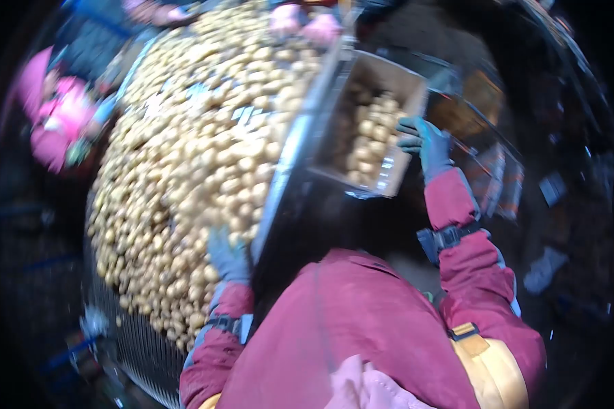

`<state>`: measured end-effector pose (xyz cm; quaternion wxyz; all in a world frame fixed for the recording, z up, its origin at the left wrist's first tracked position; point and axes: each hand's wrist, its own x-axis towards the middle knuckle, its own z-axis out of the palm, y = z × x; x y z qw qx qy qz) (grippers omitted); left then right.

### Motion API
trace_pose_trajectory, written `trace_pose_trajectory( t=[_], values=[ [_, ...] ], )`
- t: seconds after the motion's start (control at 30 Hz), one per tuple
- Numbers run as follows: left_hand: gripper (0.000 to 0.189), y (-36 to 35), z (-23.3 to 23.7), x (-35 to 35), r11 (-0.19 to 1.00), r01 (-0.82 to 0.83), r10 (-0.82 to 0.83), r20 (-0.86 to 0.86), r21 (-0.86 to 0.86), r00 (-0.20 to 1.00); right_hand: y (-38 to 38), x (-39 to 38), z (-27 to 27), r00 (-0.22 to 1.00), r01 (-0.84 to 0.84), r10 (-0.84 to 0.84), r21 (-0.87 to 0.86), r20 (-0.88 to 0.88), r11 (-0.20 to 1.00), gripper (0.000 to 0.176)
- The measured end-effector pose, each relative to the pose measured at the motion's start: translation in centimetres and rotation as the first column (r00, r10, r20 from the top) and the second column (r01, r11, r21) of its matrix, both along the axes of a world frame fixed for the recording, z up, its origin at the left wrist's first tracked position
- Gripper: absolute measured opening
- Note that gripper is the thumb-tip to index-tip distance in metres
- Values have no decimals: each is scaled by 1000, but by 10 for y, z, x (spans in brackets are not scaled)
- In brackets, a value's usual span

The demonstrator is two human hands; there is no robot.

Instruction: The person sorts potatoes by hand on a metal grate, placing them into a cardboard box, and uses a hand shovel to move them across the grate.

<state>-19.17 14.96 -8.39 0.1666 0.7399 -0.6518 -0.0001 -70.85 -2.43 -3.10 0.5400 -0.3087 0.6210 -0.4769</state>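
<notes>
A thick layer of potatoes (205, 143) covers a long sorting table on my left. My left hand (228, 258), in a blue-grey glove, rests on the potatoes at the near right edge; its fingers look stretched out, though blurred. Beyond the table's metal side stands a cardboard box (416, 92), partly filled with potatoes (374, 136). At the box's right rim is my gloved right hand (426, 141), its fingers bent over the edge and closed on it. Whether a potato is also under those fingers cannot be made out.
A metal rail (290, 157) separates the potatoes from the box. Ribbed bars (147, 351) show at the table's near end. One person in pink (65, 116) stands at the left; another person's pink-gloved hands (305, 24) are at the far end. An orange-striped bag (498, 177) lies right.
</notes>
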Motion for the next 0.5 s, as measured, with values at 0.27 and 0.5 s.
trace_pose_trajectory(
  t=[0.27, 0.5],
  values=[
    [71, -50, 21, -8, 995, 65, -54, -127, 80, 990, -38, 239, 34, 878, -436, 451, -118, 160, 892, 32],
    [79, -52, 42, 95, 972, -234, 234, 0, 5, 972, -65, 322, -23, 827, -544, 464, -243, -317, 803, 33]
  ],
)
